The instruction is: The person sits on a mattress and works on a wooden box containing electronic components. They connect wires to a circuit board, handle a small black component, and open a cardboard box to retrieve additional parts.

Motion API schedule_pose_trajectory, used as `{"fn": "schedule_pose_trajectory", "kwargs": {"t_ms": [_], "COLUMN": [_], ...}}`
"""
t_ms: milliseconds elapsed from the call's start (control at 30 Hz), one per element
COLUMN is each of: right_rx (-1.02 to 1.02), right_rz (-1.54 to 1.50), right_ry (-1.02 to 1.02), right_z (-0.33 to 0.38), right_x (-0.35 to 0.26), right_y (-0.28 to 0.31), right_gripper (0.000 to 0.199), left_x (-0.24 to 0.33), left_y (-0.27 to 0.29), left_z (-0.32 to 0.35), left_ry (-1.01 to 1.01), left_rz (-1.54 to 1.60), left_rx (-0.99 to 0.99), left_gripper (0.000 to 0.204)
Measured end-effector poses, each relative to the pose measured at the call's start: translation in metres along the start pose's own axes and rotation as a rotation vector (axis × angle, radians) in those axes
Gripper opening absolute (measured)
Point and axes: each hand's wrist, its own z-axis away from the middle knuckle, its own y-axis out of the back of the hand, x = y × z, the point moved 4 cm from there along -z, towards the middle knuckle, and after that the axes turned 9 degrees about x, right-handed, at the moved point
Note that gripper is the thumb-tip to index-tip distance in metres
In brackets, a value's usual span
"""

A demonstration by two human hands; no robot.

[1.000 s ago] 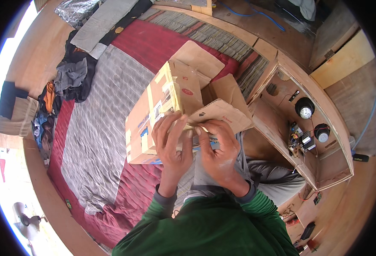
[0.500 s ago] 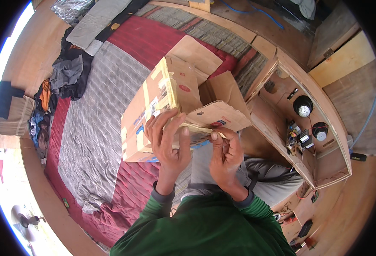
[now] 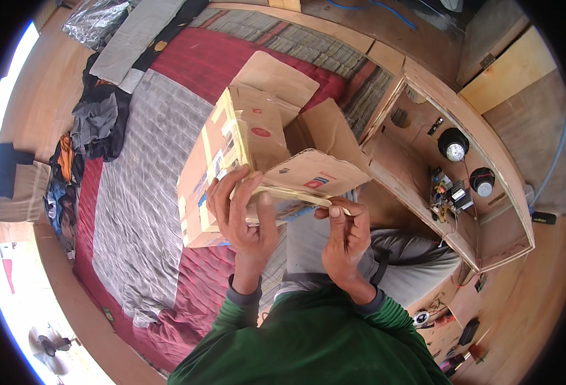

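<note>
A cardboard box (image 3: pixel 199 176) is tilted in front of me, its flaps folded outward and yellowish tape along its edges. My left hand (image 3: pixel 248 224) grips the near edge, fingers over the side and thumb toward the front. From there a narrow strip of yellowish tape (image 3: pixel 296 194) runs along the edge below the near flap (image 3: pixel 321 176). Its right end is pinched between the thumb and fingers of my right hand (image 3: pixel 347 237), a little off the box. The inside of the box is mostly hidden.
An open wooden cabinet (image 3: pixel 385 170) stands to the right, with two round drivers, a circuit board and wires inside. A grey and red mattress (image 3: pixel 148 160) spreads out on the left. Clothes (image 3: pixel 97 122) lie along its far left edge. A small fan (image 3: pixel 52 346) is at lower left.
My right hand has moved slightly right and down with the tape end, and more of the strip shows between my hands. The box has shifted slightly left in view.
</note>
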Motion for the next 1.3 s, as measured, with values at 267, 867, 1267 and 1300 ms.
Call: {"fn": "schedule_pose_trajectory", "kwargs": {"t_ms": [267,867,1267,1300], "right_rx": [0.103,0.337,0.405,0.409], "right_rz": [0.015,0.011,-0.053,-0.078], "right_ry": [0.025,-0.174,-0.15,-0.17], "right_z": [0.008,0.023,0.024,0.022], "right_x": [0.002,0.0,0.006,0.008], "right_y": [0.027,0.156,0.156,0.157], "right_gripper": [0.016,0.016,0.017,0.016], "left_x": [0.001,-0.002,-0.011,-0.009], "left_y": [-0.001,-0.015,-0.022,-0.024], "left_z": [0.001,0.01,0.007,0.006], "left_ry": [-0.008,0.024,-0.106,-0.126], "left_rz": [-0.02,0.123,0.026,0.03], "left_rx": [-0.004,0.108,0.148,0.154], "left_gripper": [0.032,0.038,0.037,0.037]}}
